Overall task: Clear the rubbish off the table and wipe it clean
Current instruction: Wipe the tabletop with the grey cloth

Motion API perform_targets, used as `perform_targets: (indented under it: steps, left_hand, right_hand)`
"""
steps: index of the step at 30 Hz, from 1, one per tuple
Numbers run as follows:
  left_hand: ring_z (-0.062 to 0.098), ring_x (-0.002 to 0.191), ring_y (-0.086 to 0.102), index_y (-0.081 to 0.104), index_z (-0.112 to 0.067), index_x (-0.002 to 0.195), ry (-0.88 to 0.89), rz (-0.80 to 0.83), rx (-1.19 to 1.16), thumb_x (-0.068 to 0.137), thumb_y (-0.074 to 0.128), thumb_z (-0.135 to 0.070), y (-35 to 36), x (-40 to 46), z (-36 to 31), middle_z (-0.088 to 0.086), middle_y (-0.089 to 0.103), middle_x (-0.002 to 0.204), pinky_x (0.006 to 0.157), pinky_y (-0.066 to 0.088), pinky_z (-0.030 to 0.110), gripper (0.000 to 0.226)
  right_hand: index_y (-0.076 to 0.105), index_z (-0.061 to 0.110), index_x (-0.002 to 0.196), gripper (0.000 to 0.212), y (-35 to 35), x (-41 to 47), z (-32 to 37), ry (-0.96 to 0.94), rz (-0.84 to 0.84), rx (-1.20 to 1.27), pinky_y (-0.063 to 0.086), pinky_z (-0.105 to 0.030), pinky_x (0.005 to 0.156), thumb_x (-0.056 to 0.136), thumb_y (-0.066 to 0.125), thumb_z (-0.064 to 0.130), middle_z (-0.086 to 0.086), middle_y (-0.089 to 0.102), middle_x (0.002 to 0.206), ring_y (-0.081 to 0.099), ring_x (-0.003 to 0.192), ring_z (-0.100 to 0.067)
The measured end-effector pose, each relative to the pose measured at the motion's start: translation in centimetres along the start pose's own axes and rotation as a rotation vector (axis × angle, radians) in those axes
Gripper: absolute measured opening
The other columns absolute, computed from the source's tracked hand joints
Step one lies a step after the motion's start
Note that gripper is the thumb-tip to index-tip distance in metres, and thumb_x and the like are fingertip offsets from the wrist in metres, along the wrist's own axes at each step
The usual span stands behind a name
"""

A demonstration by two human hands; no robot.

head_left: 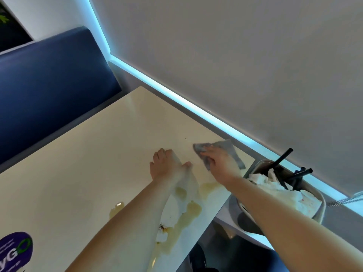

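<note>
A cream table (82,173) carries a yellowish spill (188,214) along its right side and a smaller puddle (117,208) nearer the middle. My left hand (167,167) pinches a white paper napkin (186,193) that trails back over the spill. My right hand (218,160) presses flat on a grey cloth (222,152) near the table's far right corner. A soiled scrap (162,232) lies by my left forearm.
A grey tray (314,213) beyond the table's right edge holds crumpled white napkins (275,187) and black straws (282,158). A blue padded seat (49,85) stands past the far edge. A purple sticker (14,250) is at the near left. A lit wall strip (196,107) runs alongside.
</note>
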State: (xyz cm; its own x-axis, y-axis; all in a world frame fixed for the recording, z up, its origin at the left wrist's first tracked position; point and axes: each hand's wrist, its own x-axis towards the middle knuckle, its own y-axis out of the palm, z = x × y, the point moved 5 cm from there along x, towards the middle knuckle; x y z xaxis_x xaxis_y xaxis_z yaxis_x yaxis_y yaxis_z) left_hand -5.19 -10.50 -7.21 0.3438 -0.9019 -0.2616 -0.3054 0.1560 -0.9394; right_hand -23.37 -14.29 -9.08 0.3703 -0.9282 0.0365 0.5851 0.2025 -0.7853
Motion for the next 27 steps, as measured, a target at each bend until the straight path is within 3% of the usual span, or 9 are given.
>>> perform_targets:
  steps: [2,4,6,8,11,14,19,22,27]
  left_hand:
    - [0.025,0.139,0.026,0.042,-0.021,0.135,-0.015,0.052,0.032,0.073,0.052,-0.077,0.3,0.0,-0.2,0.004,0.034,0.146,0.111,0.026,0.048,0.085]
    - [0.026,0.14,0.024,0.041,-0.022,0.135,-0.021,0.098,0.071,0.069,0.053,-0.079,0.6,-0.2,-0.4,0.005,0.032,0.146,0.113,0.021,0.052,0.088]
    - [0.027,0.135,0.027,0.043,-0.022,0.13,-0.012,0.097,0.078,0.065,0.056,-0.076,0.9,-0.8,-0.7,0.005,0.036,0.14,0.109,0.026,0.05,0.085]
    - [0.028,0.133,0.028,0.041,-0.021,0.131,0.003,0.078,0.064,0.064,0.06,-0.074,1.3,-1.4,-0.8,0.006,0.035,0.141,0.105,0.033,0.047,0.087]
    - [0.029,0.138,0.024,0.037,-0.02,0.138,0.003,0.049,0.045,0.065,0.066,-0.072,1.5,-1.7,-0.7,0.007,0.028,0.15,0.106,0.035,0.046,0.095]
    - [0.029,0.137,0.026,0.039,-0.019,0.136,0.006,0.046,0.032,0.064,0.069,-0.072,1.4,-1.7,-0.8,0.006,0.032,0.147,0.104,0.038,0.045,0.093]
    - [0.03,0.14,0.02,0.033,-0.021,0.141,0.037,0.057,0.02,0.068,0.065,-0.074,1.4,-1.9,-0.5,0.006,0.024,0.153,0.107,0.036,0.044,0.096]
    - [0.028,0.143,0.015,0.025,-0.023,0.147,0.049,0.091,0.022,0.074,0.061,-0.073,1.1,-2.3,-0.4,0.003,0.016,0.157,0.109,0.032,0.042,0.096]
    - [0.028,0.14,0.018,0.038,-0.025,0.14,0.091,0.16,-0.038,0.098,0.038,-0.048,0.3,-1.9,0.1,0.003,0.019,0.156,0.106,0.032,0.042,0.048]
  right_hand:
    - [0.071,0.014,0.119,0.039,0.7,-2.7,1.1,-0.146,0.018,0.067,0.032,-0.024,0.113,0.094,0.041,0.016,0.001,0.063,0.128,0.05,0.125,-0.008]
    - [0.071,0.005,0.116,0.031,-0.6,-3.5,0.2,-0.14,0.008,0.108,0.037,-0.016,0.105,0.094,0.049,0.003,-0.009,0.066,0.122,0.054,0.112,-0.007]
    - [0.067,0.015,0.124,0.03,-2.4,-3.3,-1.7,0.008,-0.036,0.009,0.04,-0.03,0.105,0.098,0.053,0.012,-0.007,0.058,0.132,0.05,0.12,-0.017]
    - [0.064,0.028,0.128,0.031,-3.0,-3.3,-2.9,0.141,-0.105,-0.204,0.035,-0.034,0.1,0.098,0.054,0.027,0.001,0.053,0.134,0.043,0.122,-0.026]
    - [0.064,0.029,0.127,0.031,-1.5,-4.3,0.1,0.118,-0.116,-0.302,0.037,-0.038,0.088,0.098,0.053,0.029,-0.003,0.055,0.122,0.044,0.108,-0.031]
    - [0.061,0.029,0.131,0.034,0.4,-6.0,2.3,0.034,-0.092,-0.257,0.041,-0.041,0.088,0.098,0.052,0.03,-0.003,0.052,0.116,0.043,0.104,-0.029]
    - [0.039,0.037,0.147,0.045,-0.3,-5.0,0.1,0.108,-0.021,-0.315,0.02,-0.036,0.109,0.103,0.031,0.046,0.008,0.035,0.147,0.028,0.13,-0.021]
    - [0.021,0.035,0.153,0.049,1.2,-5.8,0.7,0.23,-0.006,-0.246,-0.003,-0.037,0.121,0.105,0.025,0.041,0.007,0.008,0.163,0.001,0.149,-0.02]
    - [0.008,0.03,0.156,0.052,3.6,-7.8,3.5,0.054,0.093,-0.254,-0.015,-0.03,0.118,0.106,0.022,0.033,0.009,-0.005,0.163,-0.012,0.149,-0.015]
